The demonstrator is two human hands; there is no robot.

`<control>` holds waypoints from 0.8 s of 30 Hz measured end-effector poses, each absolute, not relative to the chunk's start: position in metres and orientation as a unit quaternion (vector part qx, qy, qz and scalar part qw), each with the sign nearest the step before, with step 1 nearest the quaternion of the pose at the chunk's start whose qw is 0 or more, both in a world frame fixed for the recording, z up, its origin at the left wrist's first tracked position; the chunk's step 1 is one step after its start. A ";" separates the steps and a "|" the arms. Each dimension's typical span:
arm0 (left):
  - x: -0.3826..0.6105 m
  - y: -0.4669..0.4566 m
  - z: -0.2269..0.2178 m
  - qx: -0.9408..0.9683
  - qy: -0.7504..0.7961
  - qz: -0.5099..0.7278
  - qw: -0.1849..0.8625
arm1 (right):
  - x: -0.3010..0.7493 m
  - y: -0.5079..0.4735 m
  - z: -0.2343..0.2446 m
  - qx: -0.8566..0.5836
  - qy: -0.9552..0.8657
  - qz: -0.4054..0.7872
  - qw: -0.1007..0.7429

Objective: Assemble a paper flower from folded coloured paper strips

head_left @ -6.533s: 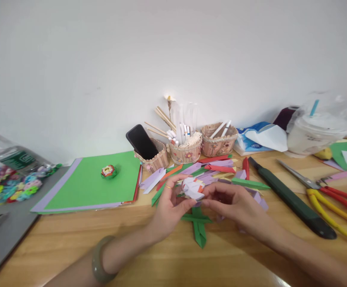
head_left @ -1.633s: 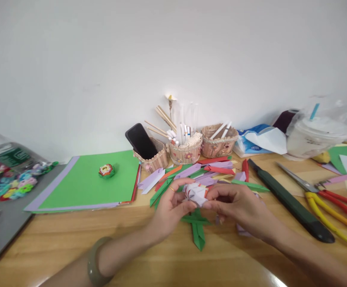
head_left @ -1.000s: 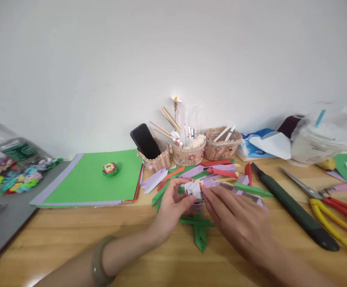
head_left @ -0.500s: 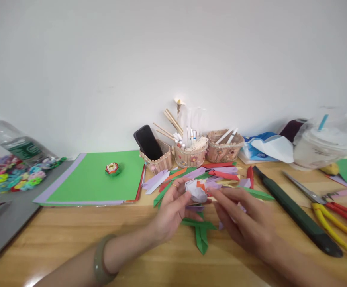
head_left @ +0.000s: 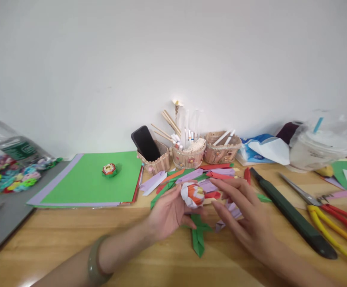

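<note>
My left hand (head_left: pixel 169 213) holds a small folded paper flower (head_left: pixel 193 194), white and lilac with an orange centre, at its fingertips above the wooden table (head_left: pixel 71 243). A little to the right, my right hand (head_left: pixel 240 217) hovers with its fingers spread and nothing in them, over lilac folded paper strips (head_left: pixel 231 210). Crossed green folded strips (head_left: pixel 198 235) lie on the table just below the flower. A pile of folded strips (head_left: pixel 197 175) in lilac, red, green and orange lies behind both hands.
Green paper sheets (head_left: pixel 92 183) with a finished small flower (head_left: pixel 109 170) lie at left. Three small stick baskets (head_left: pixel 189 153) stand by the wall, one holding a phone (head_left: pixel 146 143). A dark utility knife (head_left: pixel 293 217), scissors (head_left: pixel 319 197), a lidded cup (head_left: pixel 316 149) and a tissue pack (head_left: pixel 263 147) are at right.
My right hand has let go of the flower and drawn back to the right with fingers spread. My left hand has turned the flower so its orange centre shows.
</note>
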State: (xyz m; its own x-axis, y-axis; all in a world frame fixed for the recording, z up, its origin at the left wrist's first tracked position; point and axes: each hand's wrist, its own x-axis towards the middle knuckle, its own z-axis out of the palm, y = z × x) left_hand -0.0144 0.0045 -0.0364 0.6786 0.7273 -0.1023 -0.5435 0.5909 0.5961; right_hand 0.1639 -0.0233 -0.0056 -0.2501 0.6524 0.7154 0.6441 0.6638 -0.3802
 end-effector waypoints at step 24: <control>-0.013 0.001 -0.035 0.436 0.259 0.462 0.728 | 0.163 -0.025 -0.001 -0.436 -0.773 0.163 0.431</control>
